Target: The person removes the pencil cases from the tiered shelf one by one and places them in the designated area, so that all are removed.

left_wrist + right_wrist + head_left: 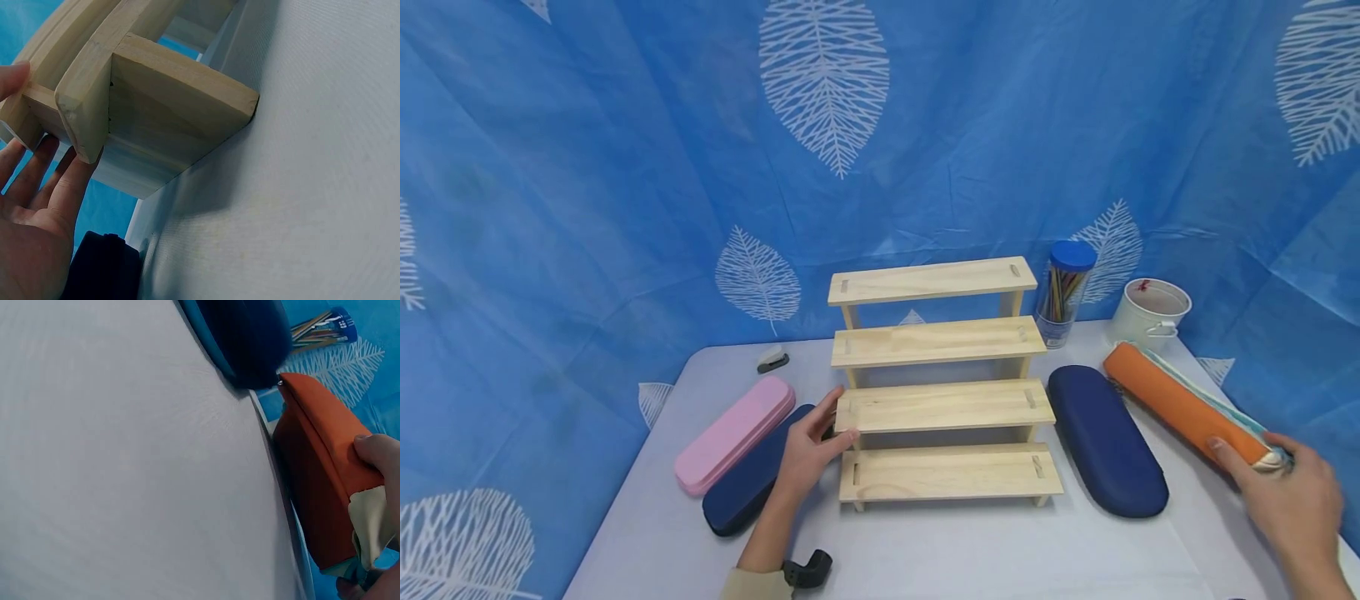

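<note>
Nearest the camera, the person's right hand (1288, 492) grips the near end of an orange pencil case (1180, 408), its fingers (377, 452) curled over the top edge and the thumb below, as the right wrist view shows. The case lies slantwise along the right side of the pale surface (970, 550), its far end pointing toward a white bucket (1152, 312), with a light blue and cream layer showing along its far edge.

Across the surface, the left hand (808, 454) rests against the left end of a stepped wooden rack (943, 383). Its fingers (72, 187) are straight and lie along the rack's side board, while the thumb touches the end of the second step; nothing is clasped. Under the wrist lies a dark blue case (752, 475), and just beside that, further left, a pink case (735, 433).

Between the rack and the orange pencil case lies a second dark blue oval case (1105, 442), close to the rack's right leg but apart from it.

Further back, a small stapler (772, 359) sits near the far left edge. Behind the rack's right end stands a clear tube with a blue lid (1063, 293), holding coloured sticks. A blue curtain with white leaves (625, 167) hangs behind everything.
</note>
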Available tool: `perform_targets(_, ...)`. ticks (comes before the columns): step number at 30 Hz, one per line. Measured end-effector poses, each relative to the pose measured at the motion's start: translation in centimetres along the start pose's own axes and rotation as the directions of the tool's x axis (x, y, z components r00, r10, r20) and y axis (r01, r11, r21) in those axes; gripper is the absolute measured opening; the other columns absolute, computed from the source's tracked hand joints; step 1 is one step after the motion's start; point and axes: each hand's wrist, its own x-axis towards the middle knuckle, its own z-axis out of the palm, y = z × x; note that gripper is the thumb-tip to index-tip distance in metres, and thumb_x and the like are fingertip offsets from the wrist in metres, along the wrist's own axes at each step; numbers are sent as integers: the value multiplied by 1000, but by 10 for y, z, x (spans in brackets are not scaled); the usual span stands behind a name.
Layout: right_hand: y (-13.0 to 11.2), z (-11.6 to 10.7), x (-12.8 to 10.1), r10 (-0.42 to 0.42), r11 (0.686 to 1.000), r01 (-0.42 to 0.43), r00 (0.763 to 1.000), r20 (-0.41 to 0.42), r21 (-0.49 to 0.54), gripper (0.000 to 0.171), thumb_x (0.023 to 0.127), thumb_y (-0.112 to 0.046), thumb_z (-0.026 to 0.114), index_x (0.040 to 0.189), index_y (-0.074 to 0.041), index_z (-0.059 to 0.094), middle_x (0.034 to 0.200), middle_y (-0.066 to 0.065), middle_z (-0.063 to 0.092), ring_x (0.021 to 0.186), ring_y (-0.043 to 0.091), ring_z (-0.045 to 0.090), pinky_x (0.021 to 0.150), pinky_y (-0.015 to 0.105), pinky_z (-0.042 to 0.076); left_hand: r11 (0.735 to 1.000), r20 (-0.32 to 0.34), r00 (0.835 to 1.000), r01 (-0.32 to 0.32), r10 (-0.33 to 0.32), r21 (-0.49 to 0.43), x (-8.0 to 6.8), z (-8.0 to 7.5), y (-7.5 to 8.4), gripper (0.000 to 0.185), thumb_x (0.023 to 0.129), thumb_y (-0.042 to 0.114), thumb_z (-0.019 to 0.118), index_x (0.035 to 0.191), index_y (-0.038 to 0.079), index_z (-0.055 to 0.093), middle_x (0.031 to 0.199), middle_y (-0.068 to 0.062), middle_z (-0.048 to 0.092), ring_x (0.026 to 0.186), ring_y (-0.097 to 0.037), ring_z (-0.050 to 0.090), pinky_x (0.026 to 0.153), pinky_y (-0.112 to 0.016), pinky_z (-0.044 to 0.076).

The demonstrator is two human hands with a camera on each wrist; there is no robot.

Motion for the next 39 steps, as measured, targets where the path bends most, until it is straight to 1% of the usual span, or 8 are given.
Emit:
perform_targets(6, -3, -3, 1, 105, 989, -103, 994, -13, 110, 91, 90, -58, 50, 150, 4, 19, 148, 33, 22, 131, 49, 27, 104, 60, 28, 1000, 14, 1000, -8, 8, -8, -5, 0, 24, 70, 84, 13, 76, 144, 3, 42, 144, -15, 43, 126, -31, 48, 104, -48, 36)
perform_targets(8, -2, -3, 0, 127, 984, -125, 992, -7, 125, 92, 90, -59, 49, 150, 4, 18, 148, 32, 23, 131, 49, 28, 102, 61, 30, 1000, 15, 1000, -7, 8, -5, -6, -1, 26, 70, 83, 12, 76, 144, 2, 42, 144, -15, 44, 126, -31, 48, 104, -48, 35)
perform_targets(11, -3, -4, -3, 101, 992, -100, 995, -6, 75, 93, 89, -59, 53, 148, 6, 21, 147, 34, 23, 131, 49, 26, 104, 60, 26, 1000, 9, 1000, -7, 7, 9, -6, -2, 27, 70, 83, 13, 76, 143, 2, 43, 144, -14, 45, 126, -30, 48, 105, -48, 34)
perform_targets(14, -6, -2, -5, 8, 999, -9, 1000, -10, -34, 93, 87, -51, 64, 144, 11, 24, 143, 37, 22, 131, 50, 22, 107, 60, 19, 1000, 0, 1000, -10, 10, 16, -6, -2, 28, 69, 84, 15, 76, 143, 2, 43, 143, -12, 46, 125, -30, 49, 105, -49, 34)
perform_targets(17, -9, 1, -8, -70, 988, 70, 998, 2, -137, 90, 84, -39, 71, 139, 16, 24, 136, 40, 21, 127, 51, 18, 105, 61, 17, 1000, -7, 1000, -17, 17, 10, -7, -3, 29, 69, 83, 14, 76, 143, 1, 43, 143, -13, 46, 125, -32, 49, 105, -50, 34)
perform_targets(25, -6, 4, -21, 1, 957, 19, 998, 67, -289, 89, 80, -39, 76, 132, 13, 25, 128, 41, 18, 117, 52, 20, 95, 63, 31, 999, 22, 1000, -21, 22, -33, -9, -1, 27, 69, 84, 11, 76, 144, 1, 42, 144, -14, 45, 127, -31, 47, 103, -47, 37)
perform_targets(31, -4, 2, -30, -17, 939, 51, 994, 105, -339, 90, 76, -46, 77, 126, 10, 28, 125, 41, 17, 112, 53, 21, 91, 64, 33, 999, 24, 999, -29, 30, -37, -7, 1, 28, 70, 84, 10, 75, 143, -2, 40, 145, -18, 42, 127, -32, 46, 104, -50, 35)
perform_targets(39, 0, -2, -32, -24, 934, 70, 990, 136, -349, 94, 75, -54, 76, 126, 10, 28, 128, 43, 16, 112, 54, 22, 91, 66, 34, 999, 19, 999, -39, 40, -33, -5, 2, 26, 69, 84, 7, 74, 143, -2, 40, 145, -19, 42, 127, -35, 46, 104, -51, 33)
